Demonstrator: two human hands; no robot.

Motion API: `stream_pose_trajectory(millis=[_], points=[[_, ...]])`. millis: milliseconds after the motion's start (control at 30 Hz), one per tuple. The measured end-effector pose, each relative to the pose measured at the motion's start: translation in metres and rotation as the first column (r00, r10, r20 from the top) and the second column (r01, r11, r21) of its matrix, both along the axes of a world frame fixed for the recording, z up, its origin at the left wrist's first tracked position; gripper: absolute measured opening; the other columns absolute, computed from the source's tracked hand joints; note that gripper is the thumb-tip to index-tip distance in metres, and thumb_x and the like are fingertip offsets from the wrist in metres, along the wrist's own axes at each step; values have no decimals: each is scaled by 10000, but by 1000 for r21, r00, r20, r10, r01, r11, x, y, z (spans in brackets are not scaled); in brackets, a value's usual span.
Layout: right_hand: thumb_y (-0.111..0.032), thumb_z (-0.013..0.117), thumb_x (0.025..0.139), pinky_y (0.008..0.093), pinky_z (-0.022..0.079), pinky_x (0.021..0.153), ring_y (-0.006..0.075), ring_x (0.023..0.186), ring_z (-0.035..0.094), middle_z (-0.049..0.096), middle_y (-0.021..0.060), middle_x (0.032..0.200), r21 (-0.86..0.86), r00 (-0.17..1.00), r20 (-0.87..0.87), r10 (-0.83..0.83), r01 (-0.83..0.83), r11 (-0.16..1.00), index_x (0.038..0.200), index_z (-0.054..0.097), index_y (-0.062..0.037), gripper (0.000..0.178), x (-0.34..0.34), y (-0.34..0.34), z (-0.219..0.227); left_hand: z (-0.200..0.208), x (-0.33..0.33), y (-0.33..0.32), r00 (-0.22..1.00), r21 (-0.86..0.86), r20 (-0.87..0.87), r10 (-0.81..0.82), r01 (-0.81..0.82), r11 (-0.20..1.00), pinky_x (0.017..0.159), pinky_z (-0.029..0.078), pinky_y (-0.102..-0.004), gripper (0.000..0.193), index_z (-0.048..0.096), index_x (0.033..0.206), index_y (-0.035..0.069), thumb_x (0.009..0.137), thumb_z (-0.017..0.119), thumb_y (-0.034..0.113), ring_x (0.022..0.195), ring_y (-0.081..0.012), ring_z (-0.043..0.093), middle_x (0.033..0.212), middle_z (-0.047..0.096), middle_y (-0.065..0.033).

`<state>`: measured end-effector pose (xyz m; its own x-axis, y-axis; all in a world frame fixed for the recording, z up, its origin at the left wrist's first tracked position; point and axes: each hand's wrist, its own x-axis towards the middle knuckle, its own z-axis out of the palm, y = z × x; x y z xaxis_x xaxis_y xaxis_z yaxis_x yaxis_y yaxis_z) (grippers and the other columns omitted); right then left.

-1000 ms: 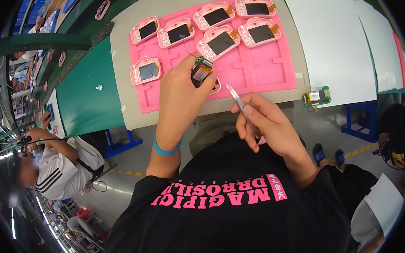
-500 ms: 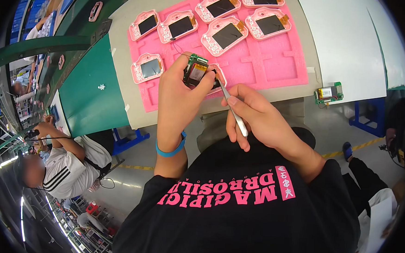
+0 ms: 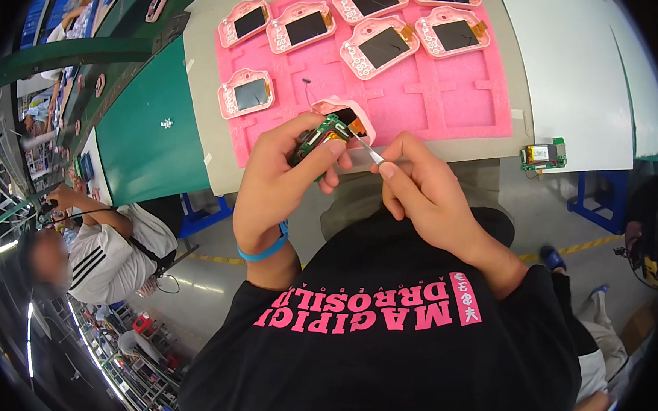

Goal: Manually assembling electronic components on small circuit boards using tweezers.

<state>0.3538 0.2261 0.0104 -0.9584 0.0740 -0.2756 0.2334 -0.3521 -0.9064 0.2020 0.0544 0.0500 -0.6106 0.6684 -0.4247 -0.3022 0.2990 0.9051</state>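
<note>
My left hand point(image 3: 274, 176) grips a green circuit board point(image 3: 308, 145) with a battery on it, now tilted on edge above the near side of the pink foam tray point(image 3: 402, 118). In my right hand point(image 3: 429, 193), metal tweezers point(image 3: 368, 151) are pinched, their tips at the board's right end. Just beyond the board lies a pink handheld console shell point(image 3: 364, 121), partly covered by it. A thin black wire with a small dark end point(image 3: 306, 81) rises from near the board. Several more pink shells with dark screens point(image 3: 379, 49) rest in the tray.
Another circuit board with a battery point(image 3: 543, 154) sits at the table's front right edge, by a white sheet point(image 3: 577, 85). A green mat point(image 3: 141, 130) lies left. A co-worker in a white shirt point(image 3: 111, 256) is seated at left; another person is at lower right.
The circuit board in my left hand has turned from face-up to tilted and come slightly lower. The tweezer tips have moved onto its right end. The view has shifted a little.
</note>
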Motion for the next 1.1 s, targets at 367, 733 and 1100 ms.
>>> stream_pose_trajectory(millis=[367,733,1100], points=[[-40,593,1047,338,381,539,180,531,484,577,34,663,401,998,-15,-67,68,914,1094,559,-55,60,3,0,0,-6,-2,4,998,-4,-9,-67,67,998,521,437,-201,173,704,1160,-20,1027,645,75,610,-80,550,784,679,-43],[-38,607,1036,355,405,542,213,533,517,588,48,674,507,998,-36,-56,67,859,1090,564,-59,72,3,1,-2,-7,0,8,998,-37,-42,-55,54,998,497,414,-196,143,695,1116,-20,1028,642,79,585,-82,531,771,669,-47],[-34,605,1032,351,419,554,212,545,532,604,41,686,418,1000,-4,-23,22,908,1081,564,-57,69,6,5,2,-7,5,13,999,-59,-37,-21,19,998,510,400,-193,106,716,1060,10,995,657,70,580,-56,526,690,640,-3]])
